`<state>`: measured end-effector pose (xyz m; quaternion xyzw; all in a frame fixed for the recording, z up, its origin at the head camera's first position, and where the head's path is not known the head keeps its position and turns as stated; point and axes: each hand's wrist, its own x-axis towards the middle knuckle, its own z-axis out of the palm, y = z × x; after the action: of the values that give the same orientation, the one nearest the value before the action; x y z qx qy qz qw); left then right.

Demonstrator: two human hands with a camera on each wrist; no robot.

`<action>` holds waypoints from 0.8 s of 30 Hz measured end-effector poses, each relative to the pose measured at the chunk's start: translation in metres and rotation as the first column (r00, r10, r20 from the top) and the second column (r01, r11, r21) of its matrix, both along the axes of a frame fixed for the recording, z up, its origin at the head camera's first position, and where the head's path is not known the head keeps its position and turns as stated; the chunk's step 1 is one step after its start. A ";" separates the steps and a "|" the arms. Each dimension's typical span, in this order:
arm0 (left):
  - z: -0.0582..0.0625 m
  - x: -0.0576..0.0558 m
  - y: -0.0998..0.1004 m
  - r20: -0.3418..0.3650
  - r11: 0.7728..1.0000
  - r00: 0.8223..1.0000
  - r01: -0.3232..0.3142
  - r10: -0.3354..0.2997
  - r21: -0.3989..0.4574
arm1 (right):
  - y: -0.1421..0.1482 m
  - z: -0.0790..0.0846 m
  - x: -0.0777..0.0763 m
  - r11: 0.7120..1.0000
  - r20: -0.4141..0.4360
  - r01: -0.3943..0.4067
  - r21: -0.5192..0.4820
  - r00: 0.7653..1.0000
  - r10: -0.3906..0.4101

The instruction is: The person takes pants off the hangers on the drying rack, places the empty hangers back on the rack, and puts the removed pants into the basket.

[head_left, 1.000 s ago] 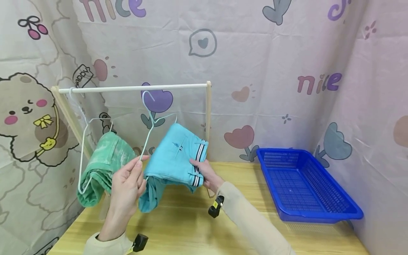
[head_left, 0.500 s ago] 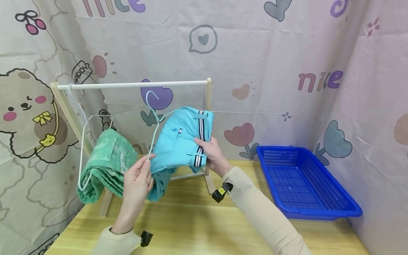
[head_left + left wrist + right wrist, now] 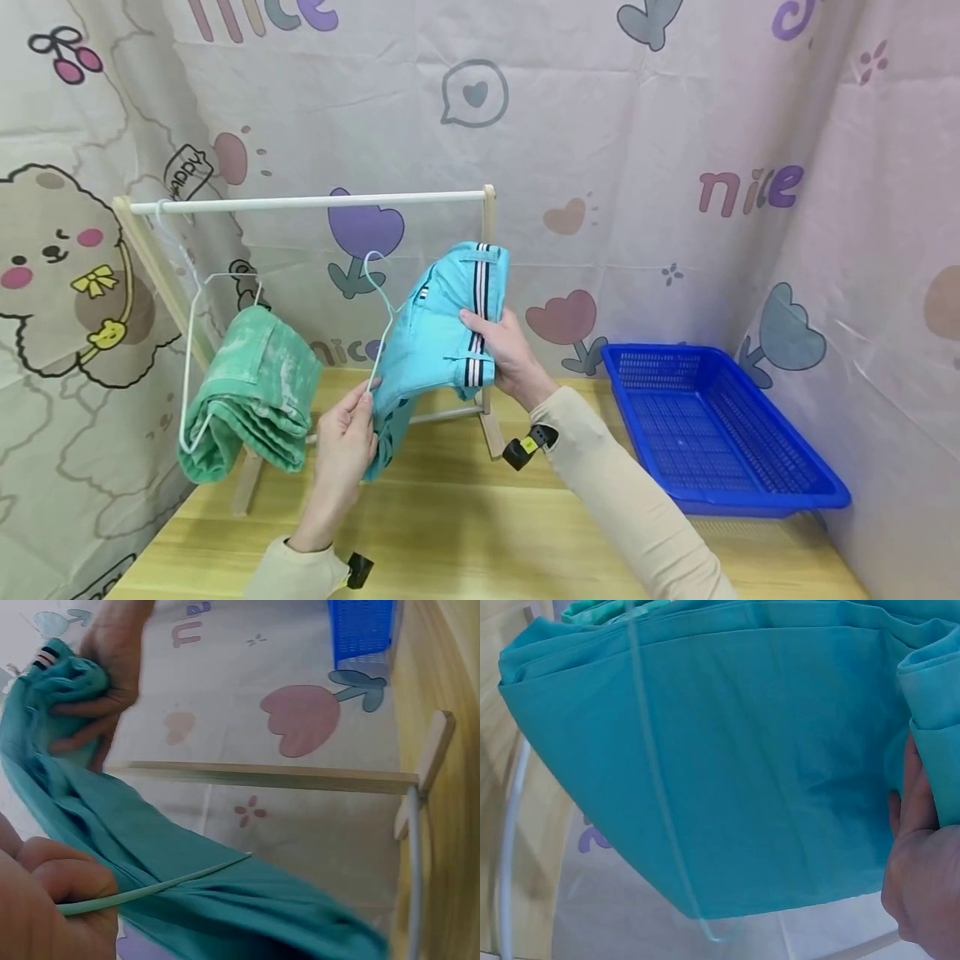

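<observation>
My left hand [image 3: 343,442] pinches the side wire of a pale wire hanger [image 3: 388,308] between thumb and fingers; its hook points up and stands below the rack's rail. Light-blue trousers [image 3: 438,333] with a striped waistband are folded over the hanger. My right hand [image 3: 517,358] grips them at the waistband, thumb on the front and fingers behind. In the left wrist view, the hanger wire [image 3: 161,886] runs from my curled fingers across the cloth. Trouser legs hang in a wide fold [image 3: 735,772] in the right wrist view.
Folded green trousers [image 3: 255,367] hang on another hanger at the left end of a small rack, from its white rail [image 3: 315,202]. A blue plastic basket [image 3: 757,502] stands at the right on the wooden table [image 3: 480,533]. Printed cloth [image 3: 622,150] surrounds the table.
Both hands have moved right with the hanger and blue trousers. The waistband has risen and turned more upright, the cloth now lies closer to the left hand, and the hook has shifted right and lower.
</observation>
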<state>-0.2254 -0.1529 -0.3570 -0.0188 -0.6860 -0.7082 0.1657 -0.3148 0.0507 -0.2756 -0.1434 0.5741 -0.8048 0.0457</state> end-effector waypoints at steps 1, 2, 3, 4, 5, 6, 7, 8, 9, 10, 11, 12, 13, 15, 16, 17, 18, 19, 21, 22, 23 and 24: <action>-0.002 -0.001 0.000 0.008 1.000 1.000 -0.007 0.007 -0.008 | 0.001 0.003 0.001 1.000 -0.003 0.004 0.004 1.000 -0.004; -0.004 -0.002 0.000 0.017 1.000 1.000 -0.015 0.015 -0.015 | 0.003 0.005 0.001 1.000 -0.004 0.007 0.004 1.000 -0.007; -0.005 -0.003 -0.001 0.026 1.000 0.999 -0.021 0.021 -0.020 | 0.005 0.008 0.002 1.000 -0.006 0.010 0.006 1.000 -0.010; -0.007 -0.004 -0.001 0.034 0.999 0.999 -0.026 0.027 -0.024 | 0.007 0.011 0.002 1.000 -0.009 0.014 0.004 1.000 -0.014; -0.009 -0.005 -0.002 0.039 0.999 0.999 -0.031 0.032 -0.025 | 0.009 0.013 0.003 1.000 -0.012 0.016 0.002 1.000 -0.016; -0.011 -0.006 -0.003 0.045 0.999 0.998 -0.036 0.037 -0.026 | 0.011 0.016 0.003 1.000 -0.013 0.018 0.000 1.000 -0.018; -0.014 -0.006 -0.003 0.052 0.999 0.998 -0.042 0.044 -0.032 | 0.014 0.018 0.004 1.000 -0.013 0.017 -0.002 1.000 -0.017; -0.016 -0.007 -0.004 0.055 0.998 0.997 -0.049 0.051 -0.037 | 0.017 0.020 0.005 1.000 -0.012 0.017 -0.002 1.000 -0.017; -0.019 -0.008 -0.005 0.060 0.997 0.996 -0.056 0.059 -0.049 | 0.020 0.022 0.006 1.000 -0.014 0.017 0.002 1.000 -0.017; -0.021 -0.009 -0.006 0.063 0.996 0.996 -0.065 0.069 -0.062 | 0.023 0.024 0.007 1.000 -0.016 0.020 0.007 1.000 -0.020; -0.024 -0.010 -0.007 0.066 0.994 0.995 -0.072 0.077 -0.078 | 0.026 0.026 0.008 1.000 -0.018 0.022 0.010 1.000 -0.021; -0.027 -0.011 -0.008 0.070 0.993 0.994 -0.079 0.085 -0.090 | 0.028 0.029 0.009 1.000 -0.021 0.024 0.017 0.999 -0.024; -0.029 -0.012 -0.009 0.076 0.991 0.993 -0.084 0.092 -0.099 | 0.031 0.031 0.011 0.999 -0.026 0.025 0.023 0.999 -0.025; -0.034 -0.013 -0.011 0.097 0.990 0.990 -0.090 0.101 -0.107 | 0.036 0.036 0.012 0.999 -0.036 0.032 0.034 0.999 -0.031; -0.036 -0.014 -0.012 0.104 0.990 0.989 -0.091 0.102 -0.105 | 0.038 0.039 0.013 0.999 -0.039 0.035 0.033 0.999 -0.034; -0.038 -0.014 -0.014 0.112 0.991 0.988 -0.092 0.103 -0.101 | 0.041 0.042 0.014 0.999 -0.042 0.034 0.030 0.999 -0.033; -0.039 -0.015 -0.015 0.121 0.991 0.987 -0.093 0.105 -0.097 | 0.043 0.044 0.016 0.999 -0.043 0.034 0.025 0.999 -0.033; -0.041 -0.014 -0.016 0.128 0.991 0.986 -0.094 0.107 -0.099 | 0.044 0.047 0.017 0.999 -0.041 0.029 0.015 0.999 -0.028; -0.042 -0.014 -0.018 0.133 0.989 0.985 -0.091 0.106 -0.115 | 0.048 0.052 0.021 1.000 -0.038 0.013 -0.010 0.999 -0.013; -0.043 -0.014 -0.019 0.132 0.988 0.986 -0.089 0.105 -0.123 | 0.049 0.054 0.023 1.000 -0.031 0.004 -0.024 1.000 -0.005; -0.043 -0.014 -0.020 0.133 0.987 0.985 -0.089 0.106 -0.132 | 0.050 0.057 0.025 0.999 -0.025 -0.008 -0.034 1.000 0.007; -0.043 -0.014 -0.020 0.133 0.987 0.986 -0.086 0.104 -0.135 | 0.051 0.059 0.027 0.999 -0.018 -0.018 -0.045 1.000 0.017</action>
<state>-0.2391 -0.1730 -0.4005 0.0530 -0.7404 -0.6532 0.1495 -0.2879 0.1017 -0.2168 -0.1565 0.5548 -0.8159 0.0445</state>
